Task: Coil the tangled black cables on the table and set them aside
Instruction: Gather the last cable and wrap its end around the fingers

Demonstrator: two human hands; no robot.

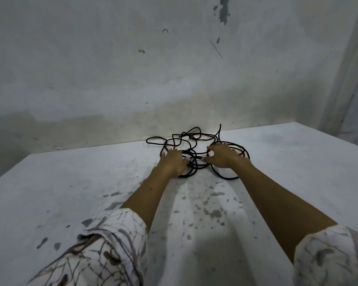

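Note:
A tangle of black cables (191, 141) lies in loose loops near the far edge of the white table (70, 182). One cable end sticks up at the back. My left hand (174, 162) rests palm down on the left part of the tangle, its fingers spread over the loops. On the right part sits my right hand (222, 155), fingers slightly bent over the strands, with a large loop running around and under it. Whether either hand pinches a strand is hidden by the hands themselves.
The table's far edge meets a stained grey wall (132, 79) just behind the cables. A pale curtain or post (347, 79) stands at the right. The tabletop is scuffed with dark marks between my forearms.

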